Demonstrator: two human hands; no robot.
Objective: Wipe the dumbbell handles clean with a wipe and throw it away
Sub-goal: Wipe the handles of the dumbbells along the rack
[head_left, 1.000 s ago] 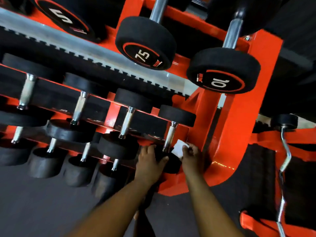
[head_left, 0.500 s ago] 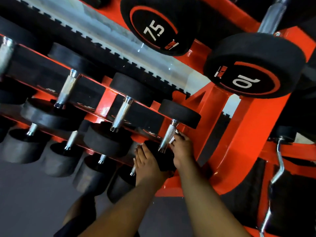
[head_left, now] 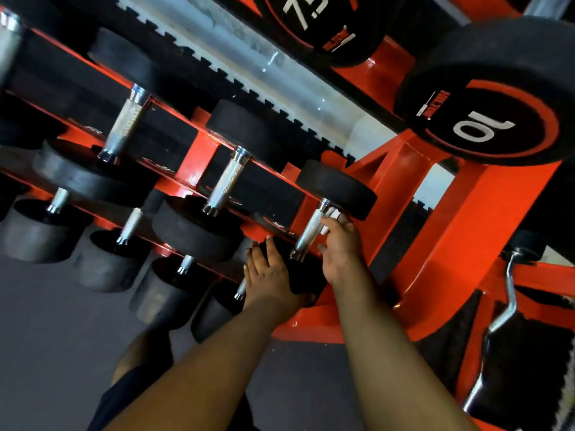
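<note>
- Your right hand [head_left: 337, 247] is at the top end of the handle [head_left: 309, 233] of the end dumbbell [head_left: 336, 189] on the orange rack [head_left: 460, 244].
- The white wipe [head_left: 333, 213] is tucked in your right fingers, right up against the handle, just under the far black weight. Only a small bit of it shows.
- Your right grip looks curled around the wipe and the far side of the handle. Your fingers are mostly hidden, so this is my best guess.
- Your left hand [head_left: 270, 275] lies on the near black weight [head_left: 303, 276] of the same dumbbell. Its fingers are mostly straight and pressing, so that grip is open and just holds the dumbbell steady.
- I think you are in the wiping step, on this one handle.
- Next, you probably need to slide the wipe down the shiny handle toward the near weight and go all the way around it.
- The other handles [head_left: 225, 181] along the rack may need a wipe too. I see no bin here, so throwing the wipe away comes later.
</note>
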